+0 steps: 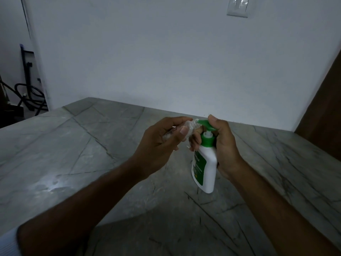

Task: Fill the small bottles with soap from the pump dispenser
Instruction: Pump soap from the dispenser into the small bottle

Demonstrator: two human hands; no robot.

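A white pump dispenser [205, 163] with a green collar and green pump head is lifted off the countertop and tilted. My right hand [224, 146] grips its neck and body, thumb on top of the pump head. My left hand [160, 143] holds a small clear bottle [188, 126] nearly on its side, its open mouth touching the green spout. Most of the small bottle is hidden by my fingers.
A grey veined stone countertop [92, 163] runs under both arms up to a white wall. A wet patch glints at the left. A brown panel [323, 100] stands at the right, and dark cables and a stand [27, 89] lie beyond the left edge.
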